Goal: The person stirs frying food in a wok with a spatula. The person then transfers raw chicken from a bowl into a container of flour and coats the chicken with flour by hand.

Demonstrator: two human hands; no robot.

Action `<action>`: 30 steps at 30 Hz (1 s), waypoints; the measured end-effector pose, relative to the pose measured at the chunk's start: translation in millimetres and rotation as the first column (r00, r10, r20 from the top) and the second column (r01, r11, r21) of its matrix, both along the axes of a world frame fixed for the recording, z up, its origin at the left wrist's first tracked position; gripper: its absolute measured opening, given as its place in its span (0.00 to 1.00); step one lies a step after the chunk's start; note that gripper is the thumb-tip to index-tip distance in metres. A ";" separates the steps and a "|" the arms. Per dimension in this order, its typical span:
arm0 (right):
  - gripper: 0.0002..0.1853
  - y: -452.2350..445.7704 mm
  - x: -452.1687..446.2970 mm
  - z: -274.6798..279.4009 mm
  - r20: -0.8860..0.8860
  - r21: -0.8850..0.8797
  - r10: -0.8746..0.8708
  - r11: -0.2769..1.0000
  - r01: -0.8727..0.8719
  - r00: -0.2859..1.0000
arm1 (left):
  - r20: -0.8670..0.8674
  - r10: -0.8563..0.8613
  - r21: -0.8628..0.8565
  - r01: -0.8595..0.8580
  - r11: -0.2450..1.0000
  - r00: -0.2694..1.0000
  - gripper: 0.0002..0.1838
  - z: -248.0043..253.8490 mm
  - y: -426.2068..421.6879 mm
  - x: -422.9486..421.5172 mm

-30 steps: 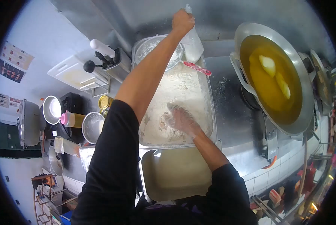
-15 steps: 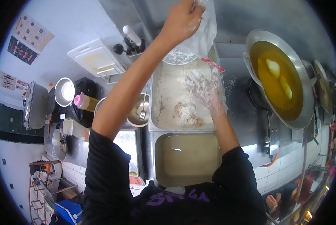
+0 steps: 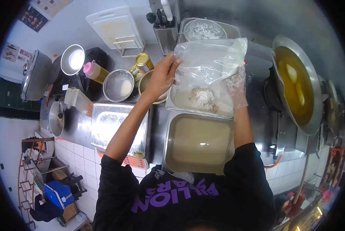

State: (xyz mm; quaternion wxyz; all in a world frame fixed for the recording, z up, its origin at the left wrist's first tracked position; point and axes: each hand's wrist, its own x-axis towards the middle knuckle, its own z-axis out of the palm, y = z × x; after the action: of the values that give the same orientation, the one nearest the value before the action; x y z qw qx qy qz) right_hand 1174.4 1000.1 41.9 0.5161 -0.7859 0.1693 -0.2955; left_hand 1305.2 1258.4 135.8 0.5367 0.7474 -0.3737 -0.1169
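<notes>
A clear plastic bag [image 3: 203, 61], with white powder toward its right end, lies stretched between my hands above the floured tray [image 3: 176, 101]. My bare left hand [image 3: 165, 75] pinches its left edge. On my right hand [image 3: 236, 82] is a clear, flour-dusted glove; this hand is closed around the bag's right end, its fingers partly covered by the plastic. Below the bag, flour-coated pieces [image 3: 203, 98] rest in the tray. A round sieve [image 3: 205, 30] with white powder sits at the tray's far end.
At right stands a wide pan of yellow oil [image 3: 295, 92] with pale pieces in it. Nearest my body is a metal basin of cloudy liquid [image 3: 199, 144]. Bowls [image 3: 118, 85], a pink-capped bottle [image 3: 95, 72], a knife holder [image 3: 165, 34] and a cutting board [image 3: 113, 27] stand left.
My left hand has come down and nearer with the bag. My right hand has left the floured tray and now grips the bag's other end. The view has shifted.
</notes>
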 end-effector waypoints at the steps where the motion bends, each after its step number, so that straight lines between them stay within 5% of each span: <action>1: 0.21 -23.2 -2.3 -23.3 -0.041 -0.144 -0.071 0.987 0.065 0.997 | -0.099 0.003 -0.061 -0.009 0.998 0.995 0.14 -7.3 0.8 -5.9; 6: 0.23 -39.6 -20.4 -12.9 0.051 -0.560 -0.228 0.800 0.217 0.972 | -0.269 -0.037 -0.177 -0.012 0.984 0.962 0.13 -70.7 -3.1 -3.2; 10: 0.26 -41.1 -19.7 6.4 0.107 -0.166 -0.199 0.963 0.215 0.974 | -0.120 -0.020 -0.376 -0.027 0.926 0.993 0.18 -92.5 -18.3 -15.3; 15: 0.27 -7.3 -25.7 42.4 0.101 0.130 -0.239 0.966 0.225 0.966 | 0.014 -0.017 0.105 0.015 0.994 1.000 0.23 -78.3 -14.0 -21.7; 17: 0.27 9.7 -27.9 56.3 0.137 0.514 -0.239 0.847 0.137 0.961 | 0.076 -0.072 0.134 0.061 0.989 0.995 0.20 -79.0 -15.3 -19.3; 18: 0.27 7.5 -29.8 54.8 0.136 0.515 -0.238 0.846 0.137 0.962 | 0.138 -0.125 0.163 0.102 0.981 0.983 0.17 -79.4 -16.5 -17.2; 20: 0.25 5.1 -35.0 54.8 0.043 0.225 -0.286 0.936 0.270 0.957 | 0.170 -0.145 0.239 0.102 0.966 0.975 0.16 -87.0 -19.3 -12.8; 25: 0.25 31.8 -41.7 92.6 0.129 0.087 -0.211 0.976 0.201 0.969 | 0.266 -0.109 0.305 0.024 0.952 0.958 0.14 -94.7 -25.3 -13.5; 27: 0.25 33.8 -43.6 101.5 0.145 0.071 -0.182 0.982 0.173 0.973 | 0.296 -0.031 0.205 -0.032 0.978 0.955 0.14 -95.5 -29.0 -12.8; 30: 0.27 34.1 -44.5 111.2 0.142 -0.189 -0.169 0.963 0.195 0.975 | 0.368 0.014 0.119 -0.062 0.991 0.930 0.12 -100.0 -32.5 -10.9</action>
State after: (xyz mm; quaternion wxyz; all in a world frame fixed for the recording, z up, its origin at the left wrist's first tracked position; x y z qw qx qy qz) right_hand 1129.8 1034.1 153.1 0.4140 -0.7952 0.1774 -0.4059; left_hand 1294.3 1225.8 35.8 0.4104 0.7962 -0.4444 0.0111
